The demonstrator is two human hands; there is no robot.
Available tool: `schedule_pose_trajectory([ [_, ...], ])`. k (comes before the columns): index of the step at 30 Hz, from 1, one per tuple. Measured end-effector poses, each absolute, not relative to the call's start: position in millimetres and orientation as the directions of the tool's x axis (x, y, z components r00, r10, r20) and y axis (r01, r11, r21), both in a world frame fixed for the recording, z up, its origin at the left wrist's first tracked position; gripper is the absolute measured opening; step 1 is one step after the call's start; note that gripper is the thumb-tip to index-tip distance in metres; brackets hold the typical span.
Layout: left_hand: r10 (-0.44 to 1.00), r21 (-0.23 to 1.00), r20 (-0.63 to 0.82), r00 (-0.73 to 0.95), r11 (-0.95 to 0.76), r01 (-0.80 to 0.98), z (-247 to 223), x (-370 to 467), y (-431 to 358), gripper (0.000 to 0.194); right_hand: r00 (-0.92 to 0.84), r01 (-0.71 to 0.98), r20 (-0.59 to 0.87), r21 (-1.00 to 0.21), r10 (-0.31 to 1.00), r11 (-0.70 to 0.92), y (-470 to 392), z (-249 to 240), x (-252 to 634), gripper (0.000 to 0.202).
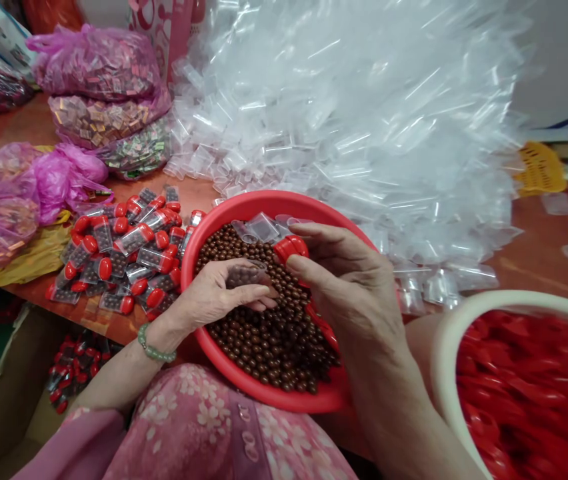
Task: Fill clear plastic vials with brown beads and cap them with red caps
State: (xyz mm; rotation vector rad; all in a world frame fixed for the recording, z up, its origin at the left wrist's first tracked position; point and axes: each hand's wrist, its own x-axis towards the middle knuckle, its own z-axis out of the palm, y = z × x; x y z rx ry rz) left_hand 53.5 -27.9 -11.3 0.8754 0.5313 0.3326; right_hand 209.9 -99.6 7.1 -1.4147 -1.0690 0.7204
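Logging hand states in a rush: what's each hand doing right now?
Left hand: closed, holding a clear container.
Right hand: closed, pinching a red cap between thumb and fingers.

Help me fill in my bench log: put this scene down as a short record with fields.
Left hand: holds a clear container with dark balls inside
Right hand: at least one red cap between thumb and fingers
Red basin: brown balls, some loose clear pieces near its far edge
Left of basin: red-capped containers, piled
Beyond basin: large clear plastic heap
Right side: pale tub of red plastic pieces
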Motion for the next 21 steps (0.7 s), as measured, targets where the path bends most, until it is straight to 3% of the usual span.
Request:
schedule_pose_trajectory([
  [10, 0.443, 0.836, -0.248, 0.861, 0.547, -0.041, -15.9, 53.9, -27.3, 0.043, 0.358, 0.166, 0.128, -0.983, 0.925, 0.072, -90.6, 7.1, 189.1, 0.021],
  [21, 0.417, 0.875, -0.240, 0.877, 0.484, 0.010, -20.1, 49.9, -26.0, 0.049, 0.281, 0.333, 0.244, -0.932, 0.928, 0.144, -96.7, 2.3, 195.4, 0.022],
])
